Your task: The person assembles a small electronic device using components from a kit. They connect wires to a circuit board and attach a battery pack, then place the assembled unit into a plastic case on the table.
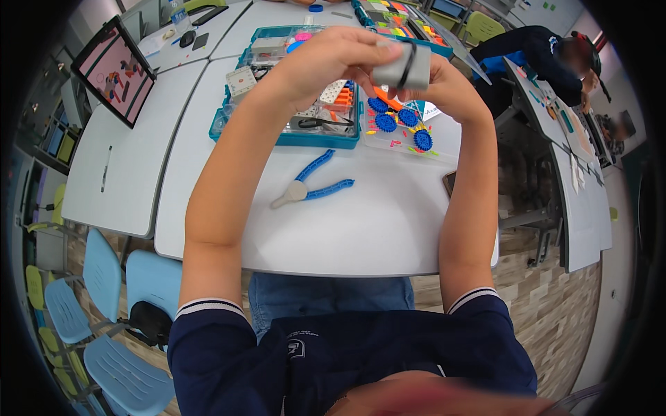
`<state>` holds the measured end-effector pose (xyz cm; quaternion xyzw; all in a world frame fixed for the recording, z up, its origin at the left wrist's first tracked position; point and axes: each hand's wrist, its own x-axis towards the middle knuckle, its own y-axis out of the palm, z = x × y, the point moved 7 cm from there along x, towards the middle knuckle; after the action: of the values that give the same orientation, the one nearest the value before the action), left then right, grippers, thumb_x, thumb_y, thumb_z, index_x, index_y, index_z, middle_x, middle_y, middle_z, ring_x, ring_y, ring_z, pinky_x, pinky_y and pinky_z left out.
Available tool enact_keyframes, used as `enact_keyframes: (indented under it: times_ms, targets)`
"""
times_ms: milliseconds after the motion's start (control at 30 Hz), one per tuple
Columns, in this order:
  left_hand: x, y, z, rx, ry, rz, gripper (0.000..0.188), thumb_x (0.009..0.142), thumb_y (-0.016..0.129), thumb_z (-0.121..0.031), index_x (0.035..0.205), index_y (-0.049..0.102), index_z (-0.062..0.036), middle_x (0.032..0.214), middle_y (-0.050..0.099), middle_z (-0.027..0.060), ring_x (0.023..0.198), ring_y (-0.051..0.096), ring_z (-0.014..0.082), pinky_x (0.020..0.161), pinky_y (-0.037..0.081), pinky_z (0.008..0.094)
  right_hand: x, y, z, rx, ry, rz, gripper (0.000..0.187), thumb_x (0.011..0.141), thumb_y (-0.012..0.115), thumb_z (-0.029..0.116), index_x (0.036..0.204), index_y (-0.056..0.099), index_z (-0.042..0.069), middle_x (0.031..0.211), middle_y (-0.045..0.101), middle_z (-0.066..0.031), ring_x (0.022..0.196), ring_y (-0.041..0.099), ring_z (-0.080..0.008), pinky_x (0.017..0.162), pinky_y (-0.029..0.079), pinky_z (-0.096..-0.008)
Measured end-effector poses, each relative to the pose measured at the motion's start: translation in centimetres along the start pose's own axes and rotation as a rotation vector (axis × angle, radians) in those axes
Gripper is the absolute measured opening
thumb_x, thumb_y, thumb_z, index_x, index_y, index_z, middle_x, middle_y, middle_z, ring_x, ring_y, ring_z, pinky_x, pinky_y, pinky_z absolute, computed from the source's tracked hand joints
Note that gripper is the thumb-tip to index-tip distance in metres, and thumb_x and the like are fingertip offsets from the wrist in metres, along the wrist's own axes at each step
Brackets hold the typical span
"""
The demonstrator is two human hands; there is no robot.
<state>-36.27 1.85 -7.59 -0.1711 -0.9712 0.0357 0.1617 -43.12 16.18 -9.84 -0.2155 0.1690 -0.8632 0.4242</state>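
Observation:
Above the far part of the table, a light grey block (415, 68) with a dark band or cable across it is held up between both hands. My left hand (333, 61) closes on its left side, thumb lying along the top. On its right side, my right hand (447, 89) has its fingers curled around the block, partly hidden behind it. Beneath them are blue toothed wheels (386, 122) and an orange piece (387, 98), among small coloured pegs in a clear tray (374, 142). Blue-handled pliers (297, 191) lie on the white table, nearer to me.
A teal parts box (312, 139) holds bricks and cables, left of the clear tray. A tablet (116, 73) stands at the left, with a pen (106, 168) nearby. A phone edge (449, 183) shows beside my right forearm. Another person (548, 59) leans over a table at right.

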Motion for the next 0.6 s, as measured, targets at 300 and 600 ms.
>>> enact_keyframes:
  times_ms: [300, 600]
  targets:
    - [-0.4, 0.1, 1.6, 0.600, -0.161, -0.128, 0.057, 0.091, 0.078, -0.042, 0.130, 0.063, -0.0024, 0.093, 0.068, 0.0070, 0.083, 0.064, 0.0128, 0.069, 0.051, 0.0278, -0.7, -0.6, 4.2, -0.940, -0.381, -0.369, 0.008, 0.076, 0.077, 0.004, 0.082, 0.074, 0.008, 0.086, 0.071, -0.0003, 0.099, 0.061, -0.0194, 0.099, 0.039, -0.0390]
    - [-0.5, -0.1, 1.3, 0.875, -0.152, -0.107, 0.050, 0.086, 0.079, -0.035, 0.119, 0.069, 0.0007, 0.088, 0.067, 0.0090, 0.081, 0.065, 0.0192, 0.074, 0.051, 0.0316, -0.6, 0.9, 6.0, -1.088, -0.458, -0.437, 0.013, 0.077, 0.077, 0.006, 0.089, 0.074, 0.010, 0.083, 0.067, -0.0033, 0.096, 0.063, -0.0239, 0.083, 0.049, -0.0379]
